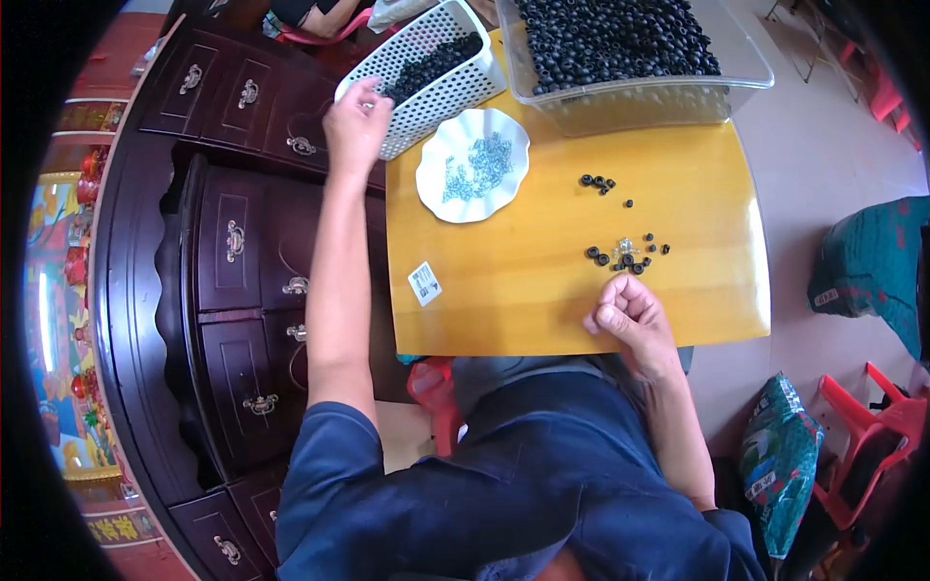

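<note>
My left hand (358, 126) is raised at the near left end of a white perforated basket (426, 118), its fingers curled together. Small black parts (438, 68) lie inside the basket. What those fingers hold, if anything, is too small to make out. Near the table's front edge my right hand (632, 318) is closed in a pinch, its contents hidden. Just beyond it sit several small black ring-shaped parts (603, 259) and a little cluster of clear pieces (625, 248). A second group of black parts (598, 183) lies farther back.
A white scalloped plate (438, 198) bears small clear pieces. Behind it stands a clear plastic bin (630, 105) full of black parts. A white label (423, 284) lies on the yellow table (523, 300). Dark wooden drawers (237, 242) line the left; green bags (780, 455) and a red stool (872, 436) stand right.
</note>
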The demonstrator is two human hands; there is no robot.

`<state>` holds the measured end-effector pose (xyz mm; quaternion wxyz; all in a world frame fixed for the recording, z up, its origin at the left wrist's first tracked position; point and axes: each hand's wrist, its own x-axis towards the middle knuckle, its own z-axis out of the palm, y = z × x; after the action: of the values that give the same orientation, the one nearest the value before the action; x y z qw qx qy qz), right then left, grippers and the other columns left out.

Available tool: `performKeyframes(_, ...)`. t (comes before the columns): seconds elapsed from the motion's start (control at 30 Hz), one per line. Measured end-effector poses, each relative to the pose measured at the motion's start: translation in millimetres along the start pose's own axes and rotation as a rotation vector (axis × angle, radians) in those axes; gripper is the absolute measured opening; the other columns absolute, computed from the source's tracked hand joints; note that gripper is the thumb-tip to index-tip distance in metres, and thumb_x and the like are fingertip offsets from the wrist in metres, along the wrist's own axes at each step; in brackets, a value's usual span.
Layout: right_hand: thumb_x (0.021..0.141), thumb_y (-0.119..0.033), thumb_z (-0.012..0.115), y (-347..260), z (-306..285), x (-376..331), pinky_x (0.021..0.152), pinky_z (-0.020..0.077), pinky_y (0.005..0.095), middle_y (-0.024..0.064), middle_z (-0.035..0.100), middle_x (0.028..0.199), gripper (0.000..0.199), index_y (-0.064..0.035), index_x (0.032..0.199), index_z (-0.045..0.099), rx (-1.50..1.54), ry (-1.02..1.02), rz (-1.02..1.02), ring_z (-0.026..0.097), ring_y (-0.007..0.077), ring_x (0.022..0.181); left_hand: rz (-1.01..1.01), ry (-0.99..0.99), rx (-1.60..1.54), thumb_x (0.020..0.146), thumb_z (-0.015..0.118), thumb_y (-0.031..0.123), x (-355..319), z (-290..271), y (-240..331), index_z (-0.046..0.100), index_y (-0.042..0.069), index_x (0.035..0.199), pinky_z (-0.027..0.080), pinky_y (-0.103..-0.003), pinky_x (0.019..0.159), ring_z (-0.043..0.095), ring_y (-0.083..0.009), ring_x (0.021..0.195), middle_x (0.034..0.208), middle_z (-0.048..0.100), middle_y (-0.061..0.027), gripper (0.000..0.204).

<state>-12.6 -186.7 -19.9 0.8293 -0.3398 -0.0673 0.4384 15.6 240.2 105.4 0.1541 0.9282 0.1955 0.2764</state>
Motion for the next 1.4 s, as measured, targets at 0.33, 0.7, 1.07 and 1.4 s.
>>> performKeyframes(0.33,0.093,-0.017,0.074,-1.1,2.6,3.0,0.081,0.0523,0.0271,-0.0010,0.062,0.082,0.019,-0.0081,0.097,0.058,-0.003,-0.029,0.049,0.062,0.0092,0.079,-0.010,-0.395,-0.434,0.086,0.071,0.003,-112.0,50.8,86.3,0.073,0.002,0.104,0.050,-0.024,0.060,0.062,-0.0065,0.064,0.086,0.072,-0.0050,0.018)
performKeyframes(0.7,0.094,-0.019,0.073,-3.7,3.0,-2.2,0.083,0.0521,0.0261,-0.0013,0.063,0.084,0.018,-0.0080,0.098,0.059,-0.046,-0.031,0.096,0.062,0.0082,0.081,0.220,-0.415,-0.119,0.085,0.072,0.017,-126.2,126.0,142.5,0.069,0.007,0.112,0.056,-0.041,0.075,0.069,-0.0314,0.087,0.096,0.070,-0.0115,0.029)
performKeyframes(1.07,0.099,-0.020,0.066,-2.8,0.7,1.8,0.080,0.0504,0.0249,0.0024,0.067,0.090,0.015,-0.0071,0.104,0.060,-0.016,0.027,0.072,0.063,0.0099,0.085,0.041,-0.483,-0.366,0.082,0.074,0.006,-146.6,85.8,152.6,0.072,0.003,0.097,0.053,-0.037,0.066,0.066,-0.0259,0.072,0.084,0.068,-0.0100,0.016)
performKeyframes(1.4,0.103,-0.030,0.060,2.8,-2.2,4.2,0.079,0.0516,0.0242,0.0017,0.068,0.093,0.024,-0.0083,0.112,0.061,0.078,0.001,-0.024,0.065,0.0102,0.085,0.346,-0.602,-0.477,0.081,0.073,0.000,-178.7,41.3,190.6,0.071,0.000,0.099,0.053,-0.032,0.081,0.068,-0.0223,0.094,0.101,0.070,-0.0109,0.019)
